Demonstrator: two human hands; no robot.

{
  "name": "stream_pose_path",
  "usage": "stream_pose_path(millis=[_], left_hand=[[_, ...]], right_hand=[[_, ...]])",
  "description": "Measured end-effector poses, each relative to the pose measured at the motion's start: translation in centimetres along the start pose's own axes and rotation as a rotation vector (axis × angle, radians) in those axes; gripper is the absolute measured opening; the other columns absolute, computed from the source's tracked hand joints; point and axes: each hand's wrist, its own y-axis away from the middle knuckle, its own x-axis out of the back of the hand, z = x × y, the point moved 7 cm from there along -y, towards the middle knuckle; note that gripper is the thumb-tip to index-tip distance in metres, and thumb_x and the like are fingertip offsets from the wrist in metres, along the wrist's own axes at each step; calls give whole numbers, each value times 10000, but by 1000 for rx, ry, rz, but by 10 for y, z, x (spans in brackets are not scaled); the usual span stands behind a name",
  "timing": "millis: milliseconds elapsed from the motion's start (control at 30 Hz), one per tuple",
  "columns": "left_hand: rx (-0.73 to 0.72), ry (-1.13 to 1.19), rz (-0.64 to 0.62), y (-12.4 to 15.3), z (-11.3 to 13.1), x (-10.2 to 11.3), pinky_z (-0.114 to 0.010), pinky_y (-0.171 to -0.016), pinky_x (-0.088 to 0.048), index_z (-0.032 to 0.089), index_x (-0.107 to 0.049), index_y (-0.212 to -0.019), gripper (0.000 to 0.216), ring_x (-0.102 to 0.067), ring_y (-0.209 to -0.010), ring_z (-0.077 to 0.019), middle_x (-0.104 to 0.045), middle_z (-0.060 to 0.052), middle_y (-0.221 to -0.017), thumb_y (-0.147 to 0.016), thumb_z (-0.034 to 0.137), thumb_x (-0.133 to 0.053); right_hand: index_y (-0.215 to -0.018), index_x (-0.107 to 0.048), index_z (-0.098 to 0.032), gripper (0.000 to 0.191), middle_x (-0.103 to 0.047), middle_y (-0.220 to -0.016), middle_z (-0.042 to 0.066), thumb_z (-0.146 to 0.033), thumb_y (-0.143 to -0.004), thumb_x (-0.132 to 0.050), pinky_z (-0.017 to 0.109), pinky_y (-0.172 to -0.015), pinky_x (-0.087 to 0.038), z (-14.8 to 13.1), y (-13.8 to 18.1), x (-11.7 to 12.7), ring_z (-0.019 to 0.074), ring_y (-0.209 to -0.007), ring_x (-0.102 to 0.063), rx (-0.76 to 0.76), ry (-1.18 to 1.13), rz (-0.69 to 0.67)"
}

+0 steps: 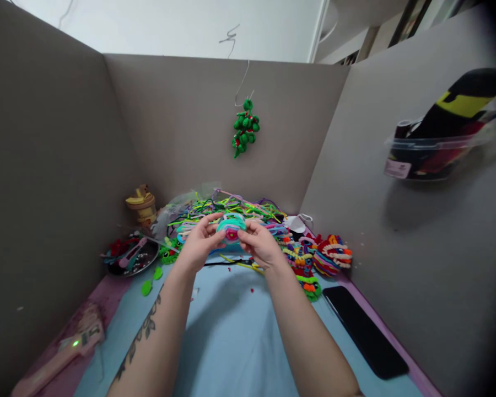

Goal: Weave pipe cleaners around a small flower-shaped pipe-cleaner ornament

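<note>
Between both hands, above the middle of the blue cloth, is a round fuzzy pipe-cleaner piece (pixel 231 221) with turquoise bands and a pink-red centre. My left hand (pixel 201 241) pinches its left edge between thumb and fingers. Its right edge is gripped the same way by my right hand (pixel 261 244). Just behind lies a pile of loose pipe cleaners (pixel 240 206) in many colours. To the right of my right hand sit several finished-looking pipe-cleaner pieces (pixel 333 255), striped red, orange and blue.
A pink glue gun (pixel 62 358) with a green light lies at the lower left. Behind it are a round metal dish (pixel 149 258) and green leaf shapes (pixel 147 288). A black phone (pixel 366 331) rests at right. Grey panels (pixel 190 110) enclose three sides; a clear bin (pixel 434 146) hangs right.
</note>
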Motion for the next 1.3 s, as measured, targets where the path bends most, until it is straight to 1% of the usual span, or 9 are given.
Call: stream_pose_path(millis=[467, 600, 700, 767, 833, 933, 1033, 1200, 1300], left_hand=[[11, 71, -92, 4, 0, -13, -167, -480, -473, 196, -460, -1219, 605, -575, -598, -95, -647, -27, -823, -689, 280, -738], [39, 163, 46, 0, -1, -2, -171, -527, -509, 199, -488, -1181, 597, -604, -618, -90, -651, -7, -804, -654, 228, -768], [62, 334, 188, -4, -7, 9, -153, -562, -528, 206, -532, -1114, 537, -599, -591, -58, -618, 31, -757, -635, 145, -766], [86, 446, 225, -7, -12, 12, -133, -567, -529, 223, -541, -1089, 517, -586, -562, -35, -592, 51, -742, -634, 91, -747], [102, 494, 220, -7, -14, 10, -122, -559, -527, 234, -538, -1088, 519, -582, -552, -27, -585, 53, -751, -637, 65, -730], [99, 448, 169, -5, -14, 1, -146, -548, -528, 234, -532, -1105, 564, -599, -586, -51, -606, 35, -804, -610, 79, -752], [86, 295, 144, -3, -13, -4, -184, -561, -522, 226, -528, -1132, 595, -617, -658, -89, -628, -6, -902, -600, 150, -784], [-150, -2, 259, 0, 5, 11, -226, -694, -500, 193, -559, -1128, 546, -616, -806, -134, -623, -71, -1039, -627, 206, -775], [-167, -16, 146, 0, 11, 7, -253, -748, -491, 215, -528, -1196, 595, -624, -864, -158, -636, -84, -1065, -648, 211, -760]], right_hand=[[-687, -604, -146, 362, -488, -484, -68, -408, -545, -810, 179, -341, -139, -5, 7, -5, 9, -343, -272, -15, -17, -96], [-807, -628, -168, 362, -549, -551, -48, -381, -568, -796, 166, -356, -270, -9, 5, 0, 49, -392, -443, 10, -22, -4], [-922, -622, -201, 410, -640, -802, 3, -388, -588, -770, 174, -430, -394, -15, 4, 8, 87, -547, -580, 68, -93, 102], [-905, -617, -203, 375, -639, -884, 14, -398, -611, -744, 174, -447, -411, -16, 4, 13, 88, -589, -590, 101, -99, 154], [-914, -609, -202, 371, -634, -827, 6, -396, -621, -732, 169, -419, -384, -14, 4, 13, 89, -569, -577, 104, -50, 163], [-976, -594, -203, 431, -609, -695, -21, -393, -617, -737, 174, -379, -331, -10, 3, 9, 99, -521, -557, 100, 26, 138], [-848, -602, -184, 340, -558, -576, -43, -403, -624, -736, 175, -374, -300, -8, 3, 7, 82, -469, -497, 112, 54, 115], [-698, -559, -184, 296, -489, -503, -68, -398, -609, -743, 173, -366, -263, -10, 2, 16, 61, -420, -425, 103, 37, 134], [-699, -547, -182, 304, -490, -493, -74, -396, -610, -743, 169, -360, -261, -11, 4, 16, 54, -396, -416, 80, 72, 104]])
